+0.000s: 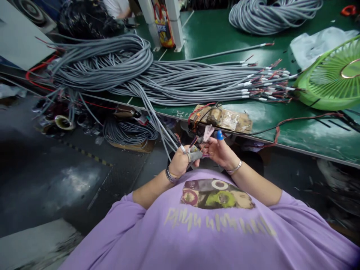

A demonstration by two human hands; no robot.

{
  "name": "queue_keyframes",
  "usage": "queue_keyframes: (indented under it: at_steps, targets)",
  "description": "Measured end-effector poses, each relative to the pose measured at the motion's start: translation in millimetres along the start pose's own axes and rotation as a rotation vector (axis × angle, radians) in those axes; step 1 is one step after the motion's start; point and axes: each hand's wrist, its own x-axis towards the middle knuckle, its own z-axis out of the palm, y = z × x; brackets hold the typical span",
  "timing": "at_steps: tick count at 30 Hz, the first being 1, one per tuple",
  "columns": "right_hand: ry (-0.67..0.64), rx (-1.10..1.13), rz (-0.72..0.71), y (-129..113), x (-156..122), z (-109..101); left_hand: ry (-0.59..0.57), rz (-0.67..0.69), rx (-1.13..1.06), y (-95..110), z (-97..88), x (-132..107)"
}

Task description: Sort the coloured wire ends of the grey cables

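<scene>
My left hand (181,160) is closed around the ends of a few grey cables (161,125), which hang down from the bench to it. Thin coloured wires (177,139) fan out of the cable ends above my fingers. Grey coverings wrap some fingertips. My right hand (221,152) is close beside it, fingers pinched at fine reddish wires (206,154) between the two hands. Its raised thumb or finger wears a blue cover (219,135). A pale pinkish scrap (208,132) shows at the fingertips; whether it is held I cannot tell.
On the green bench (208,41) lies a big bundle of grey cables (180,80) with stripped ends at right. A green fan (332,75), a taped block (225,118) with wires, and a cable coil (272,17) also rest there. Another coil (129,129) sits below, left. A person (118,7) is behind.
</scene>
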Motion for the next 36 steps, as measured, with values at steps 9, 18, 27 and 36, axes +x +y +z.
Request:
queue_keyframes:
  at_steps: [9, 18, 27, 36]
  targets:
    - [0.118, -0.208, -0.082, 1.7, -20.1, 5.1, 0.068, 0.048, 0.149, -8.8, 2.1, -2.9]
    - [0.265, -0.235, -0.223, 15.1, -19.7, 16.2, 0.169, 0.102, 0.111, -14.1, 3.5, -5.6]
    - [0.231, 0.030, -0.035, 1.2, -0.2, -12.8, 0.194, 0.033, -0.043, -0.8, 7.5, -1.6]
    - [0.257, -0.164, -0.402, 6.0, 23.3, -5.5, 0.140, 0.003, -0.115, -3.1, 10.2, 10.0]
